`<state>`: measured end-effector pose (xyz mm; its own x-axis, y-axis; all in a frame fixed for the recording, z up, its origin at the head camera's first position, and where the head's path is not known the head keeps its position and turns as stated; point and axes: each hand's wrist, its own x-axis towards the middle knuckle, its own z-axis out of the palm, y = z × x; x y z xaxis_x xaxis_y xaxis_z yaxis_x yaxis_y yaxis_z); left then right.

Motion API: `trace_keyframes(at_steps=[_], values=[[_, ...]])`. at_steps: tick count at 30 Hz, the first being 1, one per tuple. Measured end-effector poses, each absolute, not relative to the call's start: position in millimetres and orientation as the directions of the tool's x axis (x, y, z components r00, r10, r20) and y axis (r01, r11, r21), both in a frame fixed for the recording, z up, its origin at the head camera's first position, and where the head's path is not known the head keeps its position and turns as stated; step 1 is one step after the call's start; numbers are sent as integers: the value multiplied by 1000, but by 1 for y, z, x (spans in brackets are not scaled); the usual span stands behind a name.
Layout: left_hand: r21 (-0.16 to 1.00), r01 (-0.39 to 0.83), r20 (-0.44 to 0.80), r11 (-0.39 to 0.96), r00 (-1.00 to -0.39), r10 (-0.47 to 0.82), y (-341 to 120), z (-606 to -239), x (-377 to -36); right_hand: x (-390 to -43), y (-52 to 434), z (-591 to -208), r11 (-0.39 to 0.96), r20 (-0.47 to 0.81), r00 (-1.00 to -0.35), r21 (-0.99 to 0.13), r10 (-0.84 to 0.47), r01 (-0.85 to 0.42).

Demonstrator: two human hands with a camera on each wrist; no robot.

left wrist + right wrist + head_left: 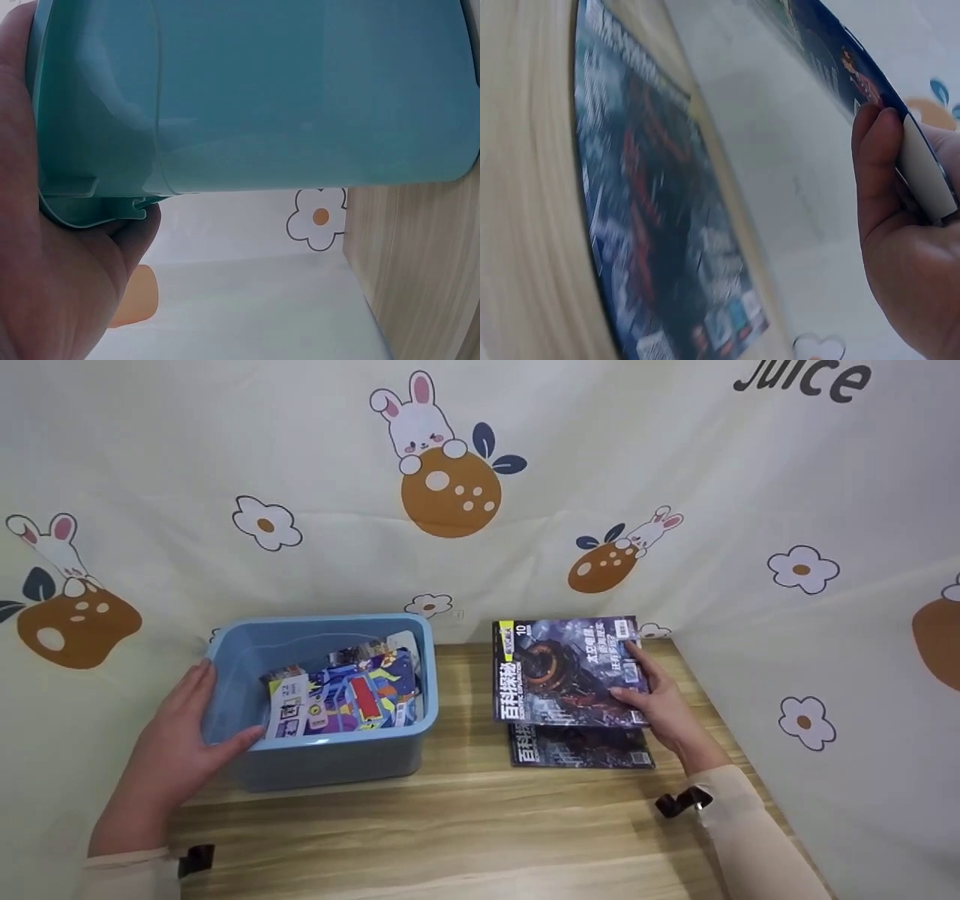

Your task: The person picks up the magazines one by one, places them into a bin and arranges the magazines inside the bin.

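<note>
Left hand (176,735): grips the left end of the bin, thumb hooked over the rim and inside, fingers along the outer wall; seen from the left wrist, palm pressed under the rim lip (45,247).
Bin (315,765): blue plastic, open top, standing on the left part of the table, near the back cloth.
Bin contents: colourful magazines (341,697) stacked at a slant, top cover purple and blue with a red patch; more covers partly hidden behind it, titles too small to read.
Table (465,825): light wood grain, bare strip between bin and the magazines on the right.
Raised magazine (566,671): dark cover with an orange ring picture, lifted clear of the one under it, right of the bin and apart from it.
Lower magazine (581,748): flat on the table, same dark cover, mostly covered by the raised one; blurred in the right wrist view (652,225).
Right hand (664,705): pinches the right edge of the raised magazine, thumb on top of the cover, fingers beneath; thumb (877,172) against the page edge.
Backdrop (675,472): cream cloth with rabbits, flowers and oranges, hanging behind and to both sides.
</note>
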<state>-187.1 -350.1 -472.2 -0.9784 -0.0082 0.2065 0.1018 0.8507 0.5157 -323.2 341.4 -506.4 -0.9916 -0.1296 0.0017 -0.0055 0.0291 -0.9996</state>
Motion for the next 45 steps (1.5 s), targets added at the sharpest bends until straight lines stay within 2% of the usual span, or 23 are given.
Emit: trace_keyframes(at_steps=[4,11,18,23,32,39,45], values=[[515,95,201,852,-980,-12,-350,-473,-188,-320,331,-497,19,-7,-991,-1000,-133,5],[523,112,228,845,-974,-12,-348,-472,-189,-318,316,-484,-9,57,-986,-998,-155,-57],[524,107,218,845,-976,-11,-349,-472,-190,-315,296,-464,6,41,-989,-999,-139,-43],[520,103,214,848,-977,-13,-350,-471,-191,-313,275,-450,32,36,-989,-999,-142,-40],[520,106,220,847,-975,-13,-351,-473,-190,-314,226,-434,-7,55,-977,-998,-207,-55],[521,124,243,845,-970,-7,-352,-475,-187,-313,192,-431,5,19,-975,-1000,-219,-21],[522,111,224,846,-975,-11,-351,-475,-187,-310,171,-428,-1,42,-974,-999,-225,-43]])
